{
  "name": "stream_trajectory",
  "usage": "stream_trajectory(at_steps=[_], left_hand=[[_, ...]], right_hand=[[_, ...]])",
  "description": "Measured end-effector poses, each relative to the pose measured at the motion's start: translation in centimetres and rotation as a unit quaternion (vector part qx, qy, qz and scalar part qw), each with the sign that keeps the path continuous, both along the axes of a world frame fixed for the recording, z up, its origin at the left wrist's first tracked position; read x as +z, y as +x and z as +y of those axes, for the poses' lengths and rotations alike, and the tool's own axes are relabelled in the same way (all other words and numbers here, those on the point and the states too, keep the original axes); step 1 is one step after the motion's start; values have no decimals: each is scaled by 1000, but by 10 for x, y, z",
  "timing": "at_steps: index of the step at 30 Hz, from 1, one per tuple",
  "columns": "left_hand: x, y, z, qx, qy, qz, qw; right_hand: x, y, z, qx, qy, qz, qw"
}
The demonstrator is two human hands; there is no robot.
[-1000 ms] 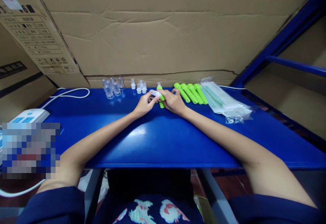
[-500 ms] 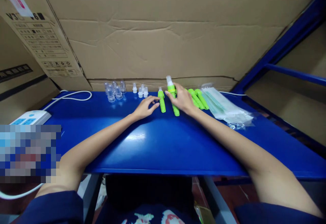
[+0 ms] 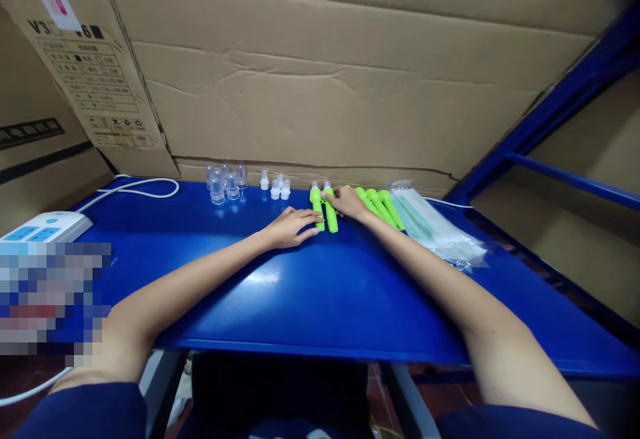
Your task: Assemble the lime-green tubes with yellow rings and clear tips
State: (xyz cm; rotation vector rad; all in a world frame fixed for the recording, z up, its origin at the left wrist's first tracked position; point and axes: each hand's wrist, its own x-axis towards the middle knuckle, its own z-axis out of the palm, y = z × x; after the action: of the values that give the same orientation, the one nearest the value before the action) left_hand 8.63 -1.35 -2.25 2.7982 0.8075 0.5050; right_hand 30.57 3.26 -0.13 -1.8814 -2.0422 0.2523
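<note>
Two lime-green tubes with translucent tips lie side by side on the blue table [image 3: 300, 292]. My left hand [image 3: 291, 227] rests beside the left green tube [image 3: 316, 200], its fingers stretched out and their tips touching the lower part of the barrel. With its fingertips at the upper part, my right hand [image 3: 349, 202] holds the right green tube [image 3: 331, 218]; some of those fingers are hidden. Just right of that hand, several more green barrels [image 3: 381, 207] lie slanted in a row. Small white-based clear tips [image 3: 275, 190] stand to the left of the tubes.
Several clear caps [image 3: 217, 189] stand at the back left. Clear plastic packaging [image 3: 435, 226] lies on the right. A white power strip [image 3: 47, 226] with a cable is at the left edge. Cardboard [image 3: 320, 92] walls the back, and a blue metal frame [image 3: 550, 106] slopes at the right.
My right hand has lowered the right green tube beside the left one, and the clear cap seen over its tip has gone. My left hand's fingers have moved down the left tube.
</note>
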Motion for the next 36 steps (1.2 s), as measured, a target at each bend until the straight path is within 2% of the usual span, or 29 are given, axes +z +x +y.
stream_trajectory(at_steps=[11,18,21,25,26,28,31,36], left_hand=[[-4,2,2,-9,2,-2,1000],[-6,0,2,-10,22,2,1000],[-4,1,-1,0,51,-3,999],[5,-4,4,57,143,-37,987],[6,-7,8,79,164,-52,982],[8,-18,20,147,190,-103,965],[7,-39,39,225,177,-137,948],[2,-58,53,287,139,-153,936]], right_hand=[[10,-4,6,-11,-23,-113,993],[22,-1,0,23,-75,-66,995],[27,9,0,12,-62,-27,998],[27,30,5,-79,74,-106,988],[25,34,5,-89,82,-114,986],[19,39,5,-95,76,-121,985],[10,39,3,-89,57,-132,986],[5,34,2,-82,39,-151,984]])
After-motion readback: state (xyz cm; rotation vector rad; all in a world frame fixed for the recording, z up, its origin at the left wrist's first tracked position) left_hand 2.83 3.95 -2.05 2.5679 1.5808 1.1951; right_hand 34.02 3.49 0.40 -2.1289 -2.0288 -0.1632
